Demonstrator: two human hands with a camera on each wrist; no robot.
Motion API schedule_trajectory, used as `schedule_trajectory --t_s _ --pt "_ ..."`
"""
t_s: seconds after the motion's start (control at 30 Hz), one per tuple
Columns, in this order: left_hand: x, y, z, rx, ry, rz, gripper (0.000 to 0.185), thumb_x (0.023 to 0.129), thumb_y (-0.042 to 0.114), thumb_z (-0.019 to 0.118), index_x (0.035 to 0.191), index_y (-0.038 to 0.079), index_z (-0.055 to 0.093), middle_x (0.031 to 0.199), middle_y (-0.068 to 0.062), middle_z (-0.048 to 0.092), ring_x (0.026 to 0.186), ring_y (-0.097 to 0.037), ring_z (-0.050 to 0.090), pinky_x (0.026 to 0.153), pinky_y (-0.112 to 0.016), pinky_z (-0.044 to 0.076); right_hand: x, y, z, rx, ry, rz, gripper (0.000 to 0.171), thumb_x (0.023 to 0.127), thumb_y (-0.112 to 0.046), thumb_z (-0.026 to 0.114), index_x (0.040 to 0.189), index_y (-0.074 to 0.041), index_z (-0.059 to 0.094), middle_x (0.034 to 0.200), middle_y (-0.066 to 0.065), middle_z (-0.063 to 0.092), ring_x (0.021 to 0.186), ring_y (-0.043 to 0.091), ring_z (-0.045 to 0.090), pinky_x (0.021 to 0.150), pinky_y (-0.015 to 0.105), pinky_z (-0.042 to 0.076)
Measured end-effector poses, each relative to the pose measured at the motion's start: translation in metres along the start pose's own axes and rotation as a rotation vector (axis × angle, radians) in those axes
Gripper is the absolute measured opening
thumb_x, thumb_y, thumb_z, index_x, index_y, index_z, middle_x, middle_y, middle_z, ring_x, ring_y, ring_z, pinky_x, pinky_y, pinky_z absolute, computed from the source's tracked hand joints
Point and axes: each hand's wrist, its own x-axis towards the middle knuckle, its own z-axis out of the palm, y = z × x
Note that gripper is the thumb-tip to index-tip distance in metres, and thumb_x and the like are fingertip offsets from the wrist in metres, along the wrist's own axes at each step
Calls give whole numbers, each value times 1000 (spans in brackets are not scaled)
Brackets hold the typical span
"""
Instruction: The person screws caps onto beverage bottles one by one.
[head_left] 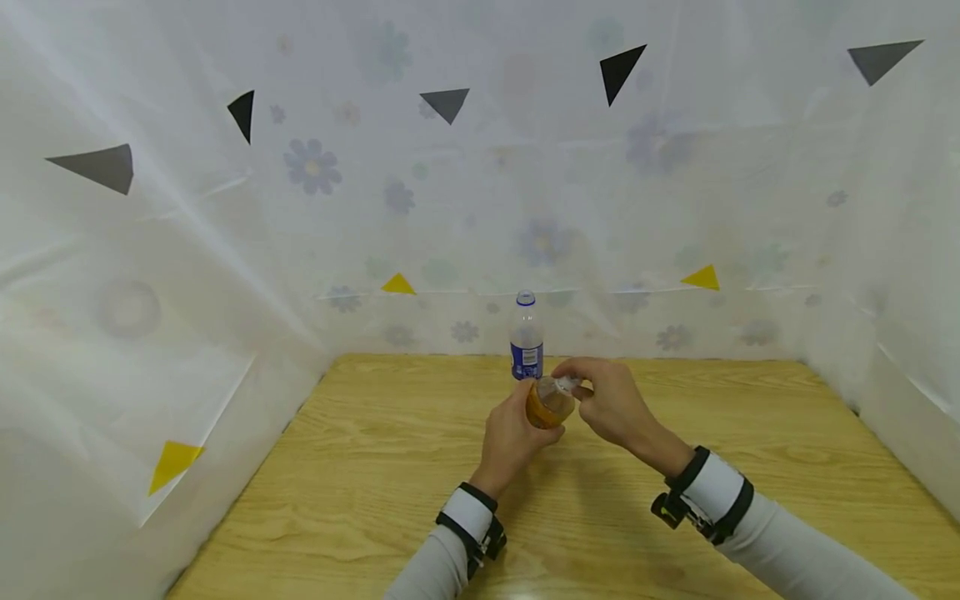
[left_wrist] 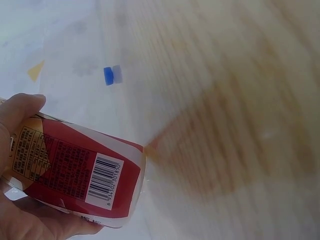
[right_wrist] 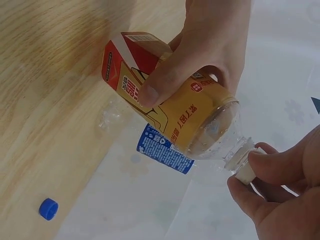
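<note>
My left hand (head_left: 510, 437) grips a drink bottle (head_left: 549, 408) round its body, above the table. The bottle has a red and gold label (left_wrist: 75, 165) and leans with its neck towards my right hand (head_left: 611, 404). At the mouth, the right thumb and fingers pinch a white cap (right_wrist: 245, 174), which sits against the neck. Whether its thread is engaged I cannot tell. Just behind the hands, a clear bottle with a blue label (head_left: 527, 342) stands upright, its top uncapped.
A blue cap (right_wrist: 48, 209) lies on the wooden table (head_left: 360, 475); in the head view it is not visible. Pale flowered sheeting (head_left: 465, 208) with black, grey and yellow triangles rises at the back and both sides.
</note>
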Motion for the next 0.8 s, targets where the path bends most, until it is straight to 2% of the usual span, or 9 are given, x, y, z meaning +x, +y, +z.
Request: schedule_trajectory --t_s 0.17,0.43,0.53,0.67,0.8 --pt "0 1 0 -15 -1 3 67 77 25 88 135 20 55 118 -2 72 102 -16 71 86 -32 58 0 1 1 -4 17 -3 36 81 20 59 103 -3 75 101 12 76 85 24 70 71 38 55" --pt "0 0 0 -1 -5 0 68 78 25 89 136 20 55 121 -2 71 104 -17 71 88 -33 58 1 -1 -1 -4 -10 -2 31 83 17 63 106 1 74 104 16 75 93 34 71 76 48 59" --pt "1 0 1 9 0 8 69 78 26 89 137 19 55 121 -3 71 105 -18 71 88 -34 58 2 -1 -3 -17 -11 4 24 88 8 67 110 2 74 104 17 74 85 29 70 71 43 58" --pt "0 0 0 14 4 12 69 78 26 89 137 18 55 123 -3 71 106 -19 71 90 -35 58 2 2 1 -34 0 19 21 90 -3 72 111 2 74 94 13 71 74 19 61 63 33 52" --pt "-2 -2 -1 17 8 2 70 77 25 90 137 18 55 125 -4 71 108 -20 70 92 -37 58 1 5 7 -62 10 20 19 93 -10 73 108 2 73 86 9 67 69 14 54 58 28 46"
